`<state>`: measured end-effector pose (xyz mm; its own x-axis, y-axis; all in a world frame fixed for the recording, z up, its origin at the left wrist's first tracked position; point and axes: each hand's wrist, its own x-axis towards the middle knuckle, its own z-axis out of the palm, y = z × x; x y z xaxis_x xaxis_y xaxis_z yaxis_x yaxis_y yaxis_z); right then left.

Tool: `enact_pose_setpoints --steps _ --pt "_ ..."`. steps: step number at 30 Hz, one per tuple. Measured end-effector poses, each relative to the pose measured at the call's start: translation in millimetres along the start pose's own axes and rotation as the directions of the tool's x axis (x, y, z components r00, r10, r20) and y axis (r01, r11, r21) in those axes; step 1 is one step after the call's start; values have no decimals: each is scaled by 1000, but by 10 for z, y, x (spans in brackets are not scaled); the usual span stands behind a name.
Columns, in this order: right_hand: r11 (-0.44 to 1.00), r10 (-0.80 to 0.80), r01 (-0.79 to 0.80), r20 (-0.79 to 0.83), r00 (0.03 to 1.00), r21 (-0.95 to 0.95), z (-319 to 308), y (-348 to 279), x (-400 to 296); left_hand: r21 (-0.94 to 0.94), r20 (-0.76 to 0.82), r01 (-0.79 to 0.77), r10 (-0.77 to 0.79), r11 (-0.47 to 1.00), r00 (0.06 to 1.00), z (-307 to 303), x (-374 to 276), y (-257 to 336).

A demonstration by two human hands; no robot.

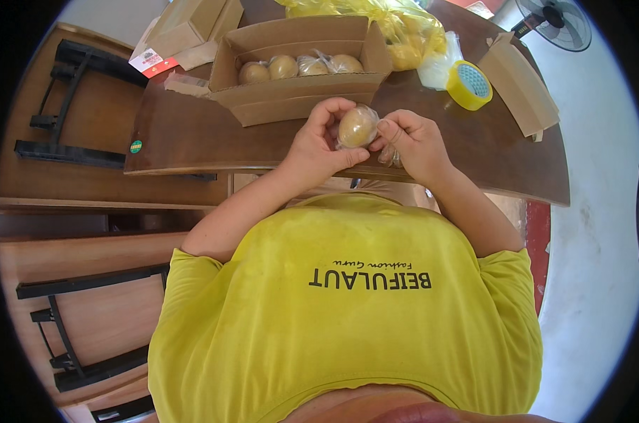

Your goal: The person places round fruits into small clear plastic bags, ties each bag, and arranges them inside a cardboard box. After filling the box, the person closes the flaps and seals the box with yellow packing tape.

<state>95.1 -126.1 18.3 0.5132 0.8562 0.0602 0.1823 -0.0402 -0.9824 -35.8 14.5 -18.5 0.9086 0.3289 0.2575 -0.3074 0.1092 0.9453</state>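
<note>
A round, yellowish-brown fruit (pixel 357 128) in clear plastic film sits in my left hand (pixel 319 137), between the thumb and fingers. My right hand (pixel 417 143) pinches the gathered end of the clear plastic bag (pixel 389 156) beside the fruit. Both hands are over the near edge of the dark wooden table (pixel 192 137). Just beyond them stands an open cardboard box (pixel 303 98). Inside it lies a row of several similar fruits (pixel 283 67), at least two visibly wrapped in film. The bottom of the box is hidden.
Right of the box lie a yellow plastic bag (pixel 404 39), some clear plastic bags (pixel 441 63), a roll of yellow tape (pixel 470 85) and a cardboard piece (pixel 520 87). More cardboard (pixel 185 26) is at the back left. A fan (pixel 554 21) stands beyond the table. Folded tables (pixel 87 106) are at left.
</note>
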Motion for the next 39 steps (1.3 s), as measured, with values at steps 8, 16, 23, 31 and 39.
enact_pose_setpoints --steps 8,16,23,31,39 --pt "996 -12 10 15 1000 88 -33 99 21 -444 92 121 -89 888 992 -6 -40 -6" --pt "988 -121 121 6 993 -99 -28 65 4 -468 357 561 -435 683 827 -61 -26 113" --pt "812 -516 555 224 827 -179 -72 -19 32 -621 656 702 -259 349 709 -56 -18 9" --pt "455 -717 769 327 616 -449 -114 -178 59 -642 521 580 -271 501 810 -54 -92 -5" --pt "834 -339 428 288 896 -348 -169 -151 -16 -380 400 508 -358 773 844 -67 -87 62"
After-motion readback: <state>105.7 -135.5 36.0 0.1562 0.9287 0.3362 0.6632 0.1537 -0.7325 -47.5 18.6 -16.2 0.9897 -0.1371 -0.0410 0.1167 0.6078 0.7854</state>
